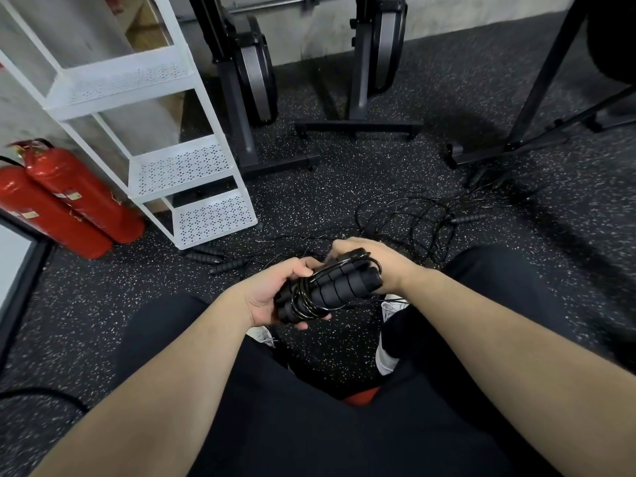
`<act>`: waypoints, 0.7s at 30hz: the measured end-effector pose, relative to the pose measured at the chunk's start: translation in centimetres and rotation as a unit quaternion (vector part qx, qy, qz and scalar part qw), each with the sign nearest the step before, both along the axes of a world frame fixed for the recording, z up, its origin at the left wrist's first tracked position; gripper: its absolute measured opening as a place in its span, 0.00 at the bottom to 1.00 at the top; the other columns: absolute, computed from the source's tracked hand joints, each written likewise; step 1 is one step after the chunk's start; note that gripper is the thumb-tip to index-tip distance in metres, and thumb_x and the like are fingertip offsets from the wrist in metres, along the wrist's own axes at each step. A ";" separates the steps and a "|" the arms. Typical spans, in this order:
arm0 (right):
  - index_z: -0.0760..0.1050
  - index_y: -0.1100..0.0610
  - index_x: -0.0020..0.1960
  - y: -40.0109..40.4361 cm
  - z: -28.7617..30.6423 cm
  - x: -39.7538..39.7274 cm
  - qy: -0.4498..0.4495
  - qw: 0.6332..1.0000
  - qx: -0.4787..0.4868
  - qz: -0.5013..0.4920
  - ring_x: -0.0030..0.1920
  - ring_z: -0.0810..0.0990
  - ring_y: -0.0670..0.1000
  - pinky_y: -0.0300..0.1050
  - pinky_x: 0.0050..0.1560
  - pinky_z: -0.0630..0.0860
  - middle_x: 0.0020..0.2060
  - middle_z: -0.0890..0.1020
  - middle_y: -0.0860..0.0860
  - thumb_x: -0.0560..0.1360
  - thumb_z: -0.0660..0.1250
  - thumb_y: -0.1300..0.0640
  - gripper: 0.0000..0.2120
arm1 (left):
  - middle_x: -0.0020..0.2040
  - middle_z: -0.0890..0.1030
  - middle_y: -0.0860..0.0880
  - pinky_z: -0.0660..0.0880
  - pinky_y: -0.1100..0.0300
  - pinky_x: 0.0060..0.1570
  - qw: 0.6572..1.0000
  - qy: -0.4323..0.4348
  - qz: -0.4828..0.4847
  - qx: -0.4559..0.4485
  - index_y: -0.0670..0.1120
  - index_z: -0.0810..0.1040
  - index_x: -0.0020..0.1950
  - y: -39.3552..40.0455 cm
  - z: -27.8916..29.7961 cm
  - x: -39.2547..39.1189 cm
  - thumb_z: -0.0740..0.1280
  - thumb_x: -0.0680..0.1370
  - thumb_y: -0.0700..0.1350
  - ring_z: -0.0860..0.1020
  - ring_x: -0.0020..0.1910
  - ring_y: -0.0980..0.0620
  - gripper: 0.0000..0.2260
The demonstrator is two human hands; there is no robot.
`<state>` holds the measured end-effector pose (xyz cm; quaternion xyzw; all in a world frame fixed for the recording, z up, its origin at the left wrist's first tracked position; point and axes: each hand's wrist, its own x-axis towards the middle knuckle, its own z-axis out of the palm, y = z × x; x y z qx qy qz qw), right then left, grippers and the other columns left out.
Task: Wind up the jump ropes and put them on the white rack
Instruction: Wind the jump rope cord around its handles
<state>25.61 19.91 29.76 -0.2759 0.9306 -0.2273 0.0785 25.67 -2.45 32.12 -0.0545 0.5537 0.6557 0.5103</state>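
A black jump rope (339, 287) with foam handles lies bundled between both hands, its thin cord looped round the handles. My left hand (275, 294) grips the bundle's lower end from the left. My right hand (371, 258) curls over its upper end, fingers on the cord. More jump ropes (413, 215) lie tangled on the floor beyond my hands, with loose black handles (220, 261) near the foot of the white rack (192, 166). The rack stands at the left with perforated shelves, all bare.
Two red fire extinguishers (69, 201) lean left of the rack. Black exercise machine frames (358, 125) stand behind the ropes, another stand (509, 146) at the right. My knees in dark trousers flank the hands. Speckled rubber floor throughout.
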 end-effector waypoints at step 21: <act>0.76 0.46 0.45 0.0 0.0 -0.8 -0.015 0.970 0.127 -0.207 0.47 0.80 0.55 0.46 0.46 0.75 0.45 0.82 0.48 0.77 0.66 0.39 0.11 | 0.51 0.85 0.44 0.82 0.38 0.47 0.974 0.145 -0.146 -0.098 0.53 0.85 0.50 1.5 -0.5 -0.5 0.72 0.71 0.43 0.84 0.48 0.45 0.10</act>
